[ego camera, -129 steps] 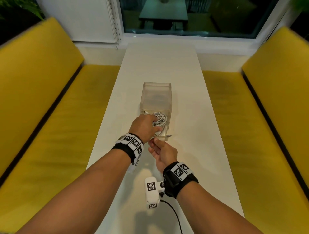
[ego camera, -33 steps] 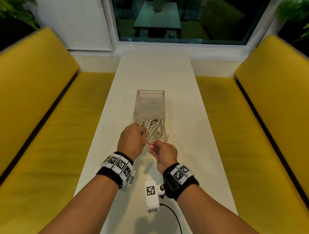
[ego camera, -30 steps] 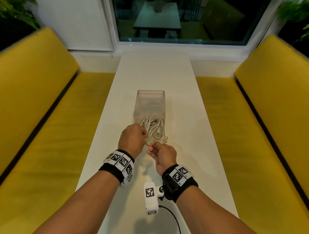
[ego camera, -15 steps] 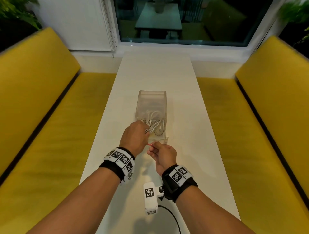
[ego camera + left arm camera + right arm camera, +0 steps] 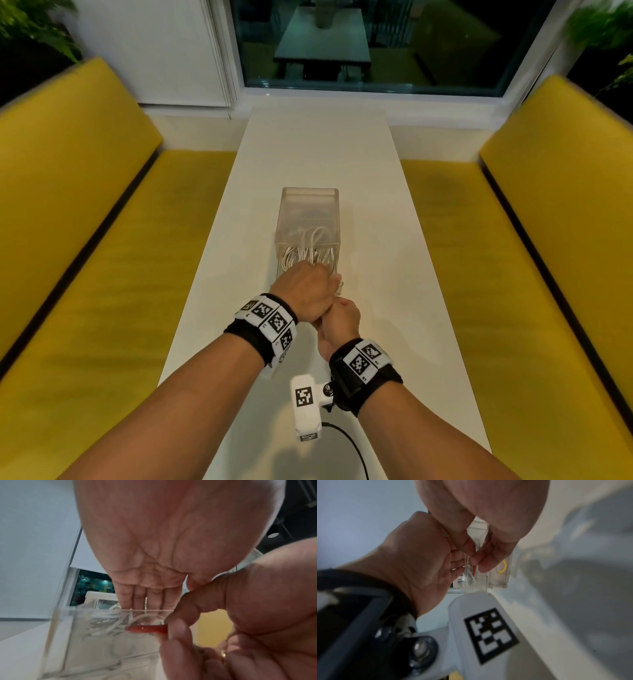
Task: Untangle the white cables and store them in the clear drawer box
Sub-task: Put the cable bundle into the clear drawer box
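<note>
The clear drawer box (image 5: 308, 205) stands mid-table with its drawer pulled out toward me. White cables (image 5: 308, 253) lie coiled inside. My left hand (image 5: 303, 291) reaches over the drawer's front wall (image 5: 68, 635). Its straight fingers (image 5: 147, 599) rest on the cables (image 5: 106, 616). My right hand (image 5: 340, 318) sits just below it at the drawer's front. Thumb and fingers pinch a small red tab (image 5: 145, 628). The right wrist view shows the same pinch on the red tab (image 5: 474, 570). The left hand hides the near end of the drawer in the head view.
The narrow white table (image 5: 376, 274) runs away from me between two yellow benches (image 5: 102, 240) (image 5: 531, 240), with a window at its far end. A yellow ring (image 5: 503, 566) shows at the drawer's front. A white wrist camera (image 5: 306, 407) and its black lead hang near the table's front.
My left hand has shifted right and now covers the drawer's near end, overlapping the right hand. The right hand has kept its pinch at the drawer's front. The box has stayed put.
</note>
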Motion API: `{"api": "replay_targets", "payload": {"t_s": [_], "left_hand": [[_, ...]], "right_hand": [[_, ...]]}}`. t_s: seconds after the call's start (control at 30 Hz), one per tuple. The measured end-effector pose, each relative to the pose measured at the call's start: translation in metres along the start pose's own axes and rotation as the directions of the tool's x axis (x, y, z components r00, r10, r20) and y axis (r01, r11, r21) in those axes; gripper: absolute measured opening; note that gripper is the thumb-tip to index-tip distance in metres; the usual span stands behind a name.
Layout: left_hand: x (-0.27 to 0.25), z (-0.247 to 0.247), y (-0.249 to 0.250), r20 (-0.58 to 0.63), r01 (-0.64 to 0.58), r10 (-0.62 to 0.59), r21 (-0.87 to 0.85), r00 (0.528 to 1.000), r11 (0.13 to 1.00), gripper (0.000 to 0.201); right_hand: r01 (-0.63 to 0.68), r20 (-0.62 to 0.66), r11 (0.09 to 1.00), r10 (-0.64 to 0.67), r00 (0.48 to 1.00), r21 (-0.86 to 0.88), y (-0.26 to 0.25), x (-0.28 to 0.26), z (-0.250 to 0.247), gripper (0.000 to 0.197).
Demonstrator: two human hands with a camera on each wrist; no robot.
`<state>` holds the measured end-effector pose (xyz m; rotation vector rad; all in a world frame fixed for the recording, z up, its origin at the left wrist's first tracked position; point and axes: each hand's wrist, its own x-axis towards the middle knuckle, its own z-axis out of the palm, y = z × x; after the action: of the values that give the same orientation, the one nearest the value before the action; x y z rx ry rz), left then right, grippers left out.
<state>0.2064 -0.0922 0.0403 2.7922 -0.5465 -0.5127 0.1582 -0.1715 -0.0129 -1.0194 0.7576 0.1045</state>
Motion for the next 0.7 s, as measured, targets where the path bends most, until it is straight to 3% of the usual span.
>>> {"api": "replay_targets", "payload": {"t_s": [0.13, 0.23, 0.33, 0.47, 0.63, 0.7], "left_hand": [[-0.003, 0.0, 0.0, -0.097, -0.009, -0.001, -0.098, 0.995, 0.995, 0.046], [-0.002, 0.0, 0.002, -0.089, -0.012, 0.015, 0.031, 0.996, 0.999, 0.06], [0.005, -0.004, 0.006, -0.075, 0.011, -0.002, 0.121, 0.997, 0.993, 0.065], [0.014, -0.003, 0.007, -0.031, 0.043, -0.038, 0.175, 0.999, 0.984, 0.071], [0.003, -0.006, 0.01, -0.075, 0.039, -0.034, 0.064, 0.997, 0.997, 0.069], [-0.013, -0.009, 0.007, -0.165, -0.007, 0.002, -0.031, 0.986, 0.999, 0.059]], "right_hand": [[0.01, 0.02, 1.0, -0.01, 1.0, 0.02, 0.0, -0.001, 0.0, 0.02], [0.006, 0.012, 0.999, -0.006, 1.0, 0.033, 0.002, -0.003, 0.001, 0.012], [0.0, 0.003, 0.998, 0.0, 1.0, 0.056, 0.004, -0.003, 0.005, 0.023], [-0.006, 0.014, 0.998, 0.005, 1.0, 0.07, 0.001, -0.001, 0.002, 0.024], [0.003, 0.023, 0.999, -0.004, 1.0, 0.039, 0.001, 0.002, -0.002, 0.01], [0.02, 0.025, 0.999, -0.021, 0.999, 0.027, 0.0, 0.003, -0.004, 0.026]]}}
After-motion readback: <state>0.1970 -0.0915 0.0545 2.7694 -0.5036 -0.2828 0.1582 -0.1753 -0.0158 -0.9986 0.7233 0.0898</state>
